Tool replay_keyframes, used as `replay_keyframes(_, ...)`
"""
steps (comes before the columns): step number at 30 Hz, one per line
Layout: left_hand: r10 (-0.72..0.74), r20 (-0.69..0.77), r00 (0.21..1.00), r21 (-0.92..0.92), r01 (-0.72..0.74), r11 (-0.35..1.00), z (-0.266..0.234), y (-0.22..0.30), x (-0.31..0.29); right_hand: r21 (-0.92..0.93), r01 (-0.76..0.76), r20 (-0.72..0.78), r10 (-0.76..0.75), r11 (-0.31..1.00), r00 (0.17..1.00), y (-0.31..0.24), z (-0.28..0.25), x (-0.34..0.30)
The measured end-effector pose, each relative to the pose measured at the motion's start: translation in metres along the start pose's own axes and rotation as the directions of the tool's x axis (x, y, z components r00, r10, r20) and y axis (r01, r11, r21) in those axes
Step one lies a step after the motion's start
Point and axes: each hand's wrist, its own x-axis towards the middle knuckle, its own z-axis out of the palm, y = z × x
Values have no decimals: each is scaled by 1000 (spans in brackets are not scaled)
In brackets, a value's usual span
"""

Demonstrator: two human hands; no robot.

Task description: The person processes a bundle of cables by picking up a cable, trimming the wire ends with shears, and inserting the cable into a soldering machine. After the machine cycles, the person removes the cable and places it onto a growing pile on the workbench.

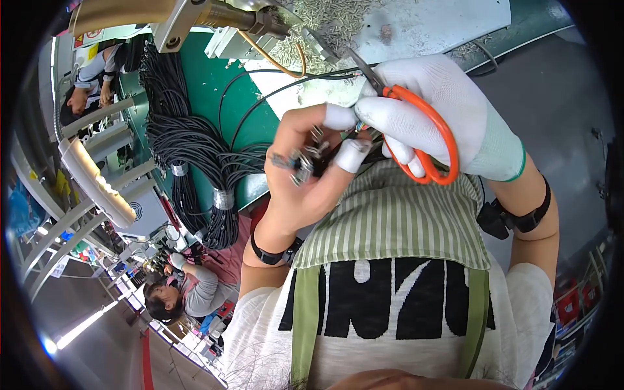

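Note:
My left hand [316, 203], bare but for white covers on the thumb and fingertip, is closed in a pinch on a black cable [375, 155]. Short coloured wires [359, 126] stick out of the cable's end between the fingertips. Several small metal pieces [302, 164], blurred, lie against the fingers and palm of this hand. My right hand [432, 91], in a white glove, grips scissors [450, 144] with orange handles. Their blades point up and left, away from the cable end. The gloved thumb is close beside the coloured wires.
Thick bundles of black cables [221, 140] lie on the green table [200, 75] to the left. Small pale offcuts [331, 29] cover the far part. A metal machine part [185, 26] overhangs the far left. Co-workers [207, 289] sit at the left beyond a lamp [97, 182].

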Motion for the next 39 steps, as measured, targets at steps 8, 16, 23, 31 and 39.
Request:
replay_keyframes(8,-104,0,995,-85,103,991,5,11,-3,188,-189,159,160,964,974,0,-1,-10)
replay_keyframes(16,-451,249,857,-486,514,707,-11,-3,5,-577,436,-5,-537,691,843,16,9,-14)
replay_keyframes(23,-324,-85,942,-300,286,910,6,1,3,-907,134,-147,-599,399,787,13,23,-32)
replay_keyframes(31,-162,-193,968,-155,133,979,20,4,4,-667,206,-182,-425,716,887,31,28,-29)
replay_keyframes(39,61,-14,998,181,-57,982,5,-3,3,-531,209,-114,-314,821,943,30,26,-26)
